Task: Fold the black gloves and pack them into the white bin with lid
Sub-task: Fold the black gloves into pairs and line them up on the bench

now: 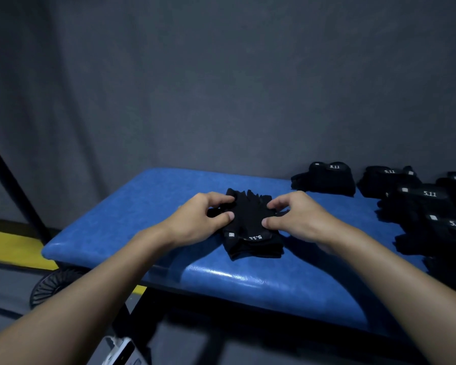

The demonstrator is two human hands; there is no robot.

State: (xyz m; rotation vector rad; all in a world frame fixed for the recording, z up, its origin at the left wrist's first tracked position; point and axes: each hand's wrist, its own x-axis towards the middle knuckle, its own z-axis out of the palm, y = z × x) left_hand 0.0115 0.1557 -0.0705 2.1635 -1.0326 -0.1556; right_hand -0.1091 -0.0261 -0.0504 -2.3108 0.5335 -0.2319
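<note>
A pair of black gloves (250,227) with white "5.11" lettering lies stacked in the middle of the blue padded bench (132,206), cuffs toward me and fingers pointing away. My left hand (198,219) pinches the left side of the gloves between thumb and fingers. My right hand (298,217) pinches the right side the same way. A white object (121,351), possibly the bin, shows only as a corner at the bottom edge, below the bench.
Several more black gloves (429,206) lie in piles on the right end of the bench, up to the right frame edge. A grey curtain hangs behind. A black pole (13,185) slants at the left, above a yellow floor stripe (13,246) and a round black base (55,283).
</note>
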